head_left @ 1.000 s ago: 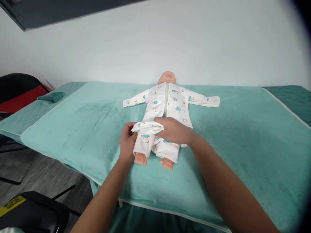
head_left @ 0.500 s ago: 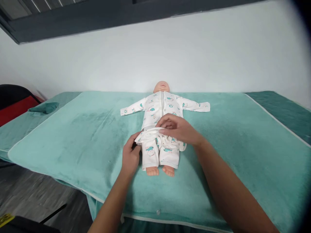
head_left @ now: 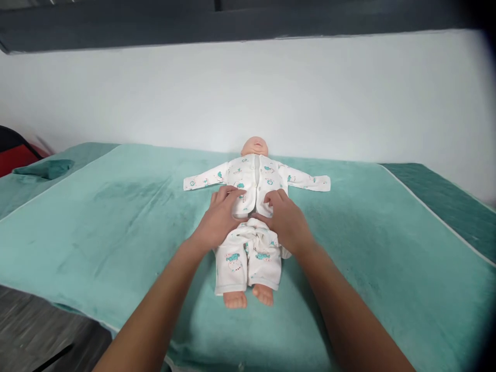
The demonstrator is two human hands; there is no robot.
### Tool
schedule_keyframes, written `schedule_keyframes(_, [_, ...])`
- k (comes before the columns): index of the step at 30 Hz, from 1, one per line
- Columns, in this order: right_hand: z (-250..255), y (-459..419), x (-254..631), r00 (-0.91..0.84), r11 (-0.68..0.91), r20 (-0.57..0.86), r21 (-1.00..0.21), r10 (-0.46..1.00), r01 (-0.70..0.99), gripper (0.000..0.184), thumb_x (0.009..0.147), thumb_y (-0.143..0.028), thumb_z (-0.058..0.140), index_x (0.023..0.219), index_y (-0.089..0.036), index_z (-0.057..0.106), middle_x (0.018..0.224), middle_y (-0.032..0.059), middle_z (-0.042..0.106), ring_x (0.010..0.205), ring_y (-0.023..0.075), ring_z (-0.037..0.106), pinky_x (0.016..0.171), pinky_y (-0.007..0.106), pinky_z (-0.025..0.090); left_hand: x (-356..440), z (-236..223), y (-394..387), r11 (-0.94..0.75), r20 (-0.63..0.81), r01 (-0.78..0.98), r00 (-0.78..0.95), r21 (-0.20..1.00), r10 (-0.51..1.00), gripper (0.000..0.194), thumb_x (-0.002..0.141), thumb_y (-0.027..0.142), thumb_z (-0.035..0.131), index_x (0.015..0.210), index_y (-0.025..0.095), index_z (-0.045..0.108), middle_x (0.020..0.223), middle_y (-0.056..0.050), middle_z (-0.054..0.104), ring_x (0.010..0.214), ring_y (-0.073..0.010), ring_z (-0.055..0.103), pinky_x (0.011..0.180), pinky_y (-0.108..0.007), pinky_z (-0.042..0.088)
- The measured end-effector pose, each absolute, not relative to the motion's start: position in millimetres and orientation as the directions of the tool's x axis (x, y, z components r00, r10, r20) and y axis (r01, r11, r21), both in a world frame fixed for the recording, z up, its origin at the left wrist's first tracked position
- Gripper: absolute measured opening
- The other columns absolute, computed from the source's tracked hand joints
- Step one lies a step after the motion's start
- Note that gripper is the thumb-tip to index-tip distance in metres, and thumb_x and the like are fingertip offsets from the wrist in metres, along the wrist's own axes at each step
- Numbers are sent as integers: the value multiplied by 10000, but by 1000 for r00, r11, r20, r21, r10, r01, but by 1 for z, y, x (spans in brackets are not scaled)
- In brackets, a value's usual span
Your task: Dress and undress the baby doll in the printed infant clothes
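Soft light; right corners — black

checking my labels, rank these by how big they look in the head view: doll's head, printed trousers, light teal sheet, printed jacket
1. Light teal sheet
2. Printed jacket and printed trousers: too close to rank, the trousers lying nearer the camera
3. Doll's head

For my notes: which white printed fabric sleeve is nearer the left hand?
The picture-left sleeve, beyond the left hand; the other sleeve extends picture-right.
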State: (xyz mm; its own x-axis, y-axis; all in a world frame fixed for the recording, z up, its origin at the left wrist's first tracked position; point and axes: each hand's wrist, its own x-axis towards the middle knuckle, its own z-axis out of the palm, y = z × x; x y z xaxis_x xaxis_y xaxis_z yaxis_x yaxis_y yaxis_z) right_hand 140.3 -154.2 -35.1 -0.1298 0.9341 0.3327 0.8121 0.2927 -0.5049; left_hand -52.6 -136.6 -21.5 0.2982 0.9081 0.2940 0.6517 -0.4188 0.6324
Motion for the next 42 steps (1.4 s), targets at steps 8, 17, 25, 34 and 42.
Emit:
schedule_keyframes(8, [-39,-150,144,36,271,430,-630,902,728,154,971,-307,475,854,-224,529,707,-13,545,632,159,484,604,287,301,-47,-37,-146,-475,513,733,200,486,834,126,978,279,491,1005,232,605,1201,-62,638,1117,-231,601,938,-375,473])
schedule_keyframes(17, [-48,-143,189,498,208,171,-978,850,-19,242,825,-453,609,779,-216,587,690,-43,510,603,129,461,541,251,413,-89,-77,-119,-158,156,44,-545,986,824,186,863,379,620,896,198,590,854,7,610,764,-139,580,691,-275,479])
schedule_keyframes(25, [-87,-166,256,613,-225,420,-671,669,706,109,760,-301,571,815,-208,581,864,80,612,726,218,523,726,384,446,-107,-89,-111,-141,237,201,-625,970,744,144,860,321,600,932,197,595,1002,-43,612,952,-180,594,859,-355,520])
schedule_keyframes(34, [-84,-145,197,122,315,685,-477,718,821,160,879,-183,480,989,-214,591,1154,126,628,1124,261,577,975,433,477,-109,-94,-77,-45,348,678,-318,733,882,412,921,407,493,1221,156,624,1209,-155,683,1150,-311,603,1005,-453,454])
schedule_keyframes(42, [-64,-81,167,183,439,698,-609,693,661,234,921,-214,438,1059,-215,627,1161,119,680,1141,267,595,1043,459,447,-115,-88,-57,18,269,804,-220,594,938,307,861,490,566,975,246,713,948,-86,750,986,-329,669,899,-435,473])
